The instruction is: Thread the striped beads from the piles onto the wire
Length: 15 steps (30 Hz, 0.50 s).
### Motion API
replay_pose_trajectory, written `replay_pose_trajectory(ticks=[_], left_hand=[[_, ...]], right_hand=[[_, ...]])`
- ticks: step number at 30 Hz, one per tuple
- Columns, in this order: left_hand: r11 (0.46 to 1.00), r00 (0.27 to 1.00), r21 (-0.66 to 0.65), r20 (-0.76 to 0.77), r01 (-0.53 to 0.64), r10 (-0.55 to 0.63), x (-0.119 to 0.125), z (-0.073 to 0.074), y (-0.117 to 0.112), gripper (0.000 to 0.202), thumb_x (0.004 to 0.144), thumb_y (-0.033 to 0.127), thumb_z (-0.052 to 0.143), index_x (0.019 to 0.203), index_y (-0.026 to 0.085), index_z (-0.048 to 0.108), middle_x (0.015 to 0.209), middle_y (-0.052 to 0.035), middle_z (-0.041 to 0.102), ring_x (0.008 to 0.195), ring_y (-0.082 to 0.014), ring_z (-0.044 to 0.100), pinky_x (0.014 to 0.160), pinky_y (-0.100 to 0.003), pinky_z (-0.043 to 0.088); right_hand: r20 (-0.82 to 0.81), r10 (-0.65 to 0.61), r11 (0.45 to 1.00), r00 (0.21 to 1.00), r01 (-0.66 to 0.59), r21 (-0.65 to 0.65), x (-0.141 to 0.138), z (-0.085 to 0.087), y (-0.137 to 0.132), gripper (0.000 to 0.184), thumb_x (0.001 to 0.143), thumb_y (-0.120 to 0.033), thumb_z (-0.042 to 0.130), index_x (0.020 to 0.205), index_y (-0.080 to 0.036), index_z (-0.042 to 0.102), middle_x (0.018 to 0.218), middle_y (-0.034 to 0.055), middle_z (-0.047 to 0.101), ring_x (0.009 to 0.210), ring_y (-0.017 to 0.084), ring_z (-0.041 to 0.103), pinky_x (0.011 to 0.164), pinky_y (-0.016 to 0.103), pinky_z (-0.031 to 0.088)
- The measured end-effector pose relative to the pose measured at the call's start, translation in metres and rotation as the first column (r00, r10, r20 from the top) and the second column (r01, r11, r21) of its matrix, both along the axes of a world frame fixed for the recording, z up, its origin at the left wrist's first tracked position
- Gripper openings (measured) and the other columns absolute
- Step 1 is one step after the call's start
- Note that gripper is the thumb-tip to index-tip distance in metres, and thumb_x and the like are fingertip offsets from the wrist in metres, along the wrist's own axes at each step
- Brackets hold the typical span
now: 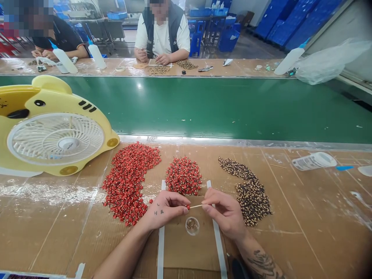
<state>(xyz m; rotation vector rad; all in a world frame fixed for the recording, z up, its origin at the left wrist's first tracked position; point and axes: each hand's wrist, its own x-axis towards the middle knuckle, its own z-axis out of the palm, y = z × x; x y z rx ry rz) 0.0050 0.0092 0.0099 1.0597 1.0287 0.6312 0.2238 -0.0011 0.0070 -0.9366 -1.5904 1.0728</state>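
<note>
My left hand (165, 209) is closed in a pinch on a small red bead (188, 207) at its fingertips. My right hand (223, 211) pinches a thin pale stick (196, 206) whose tip meets the bead. Both hands hover over a small clear round dish (192, 226) on a cardboard sheet (186, 248) edged with white tape strips. Just beyond my fingers lies a small heap of red beads (183, 175); a larger red heap (129, 180) spreads to the left. A strip of dark speckled beads (248, 190) lies to the right of my right hand.
A yellow animal-shaped desk fan (52, 128) stands at the left. A green conveyor belt (232, 108) runs across beyond the bench. A clear squeeze bottle (315, 161) lies on its side at the right. Two people sit working at the far bench, with white bottles (95, 54) there.
</note>
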Motion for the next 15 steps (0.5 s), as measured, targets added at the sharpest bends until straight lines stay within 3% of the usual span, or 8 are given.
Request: replay_pose_trajectory(ticks=[7,15], left_hand=[[0.998,0.999,-0.064,0.051,0.003,0.000,-0.0017,0.0009,-0.0009,0.015,0.073,0.024,0.078,0.083,0.013,0.078,0.066,-0.0019,0.069,0.054,-0.0084,0.050,0.052,-0.020,0.034],[0.999,1.000,-0.037,0.015,-0.008,0.009,-0.0013,-0.0014,-0.0005,0.019,0.073,0.027,0.078,0.084,0.011,0.077,0.066,-0.0031,0.069,0.056,-0.0101,0.052,0.054,-0.021,0.035]], right_hand=[[0.124,-0.034,0.999,0.992,0.035,-0.003,0.0010,-0.0064,-0.0017,0.011,0.089,-0.022,0.062,0.079,-0.020,0.066,0.068,0.0009,0.060,0.064,0.016,0.055,0.062,0.031,0.043],[0.234,-0.066,0.998,0.970,0.064,0.016,-0.0007,-0.0047,-0.0045,0.021,0.090,-0.024,0.058,0.070,-0.020,0.056,0.065,-0.0006,0.053,0.062,0.015,0.050,0.060,0.029,0.039]])
